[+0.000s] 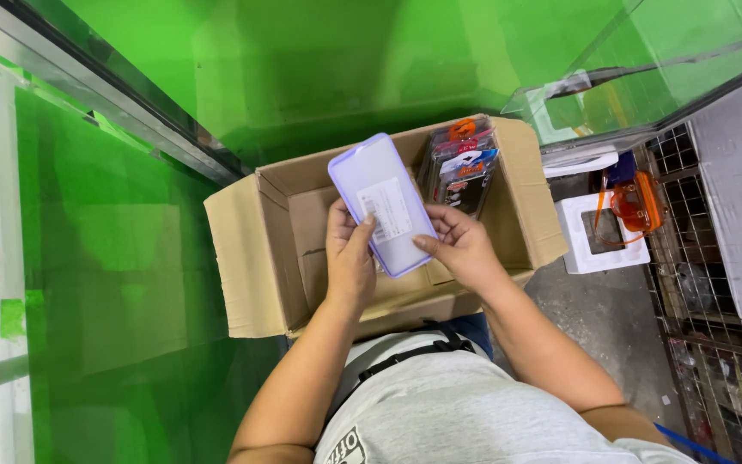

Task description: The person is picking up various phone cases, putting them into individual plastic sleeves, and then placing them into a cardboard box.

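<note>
Both hands hold a flat lilac packet with a white label (383, 204) over an open cardboard box (255, 258). The left hand (349, 255) pinches its lower left edge, thumb on the face; the right hand (461, 247) grips the lower right edge, thumb across the front. The step looks like checking one packet lifted above the box. Beyond the right hand, standing packets with orange and blue print (461, 167) fill the box's far corner; the near part looks bare.
</note>
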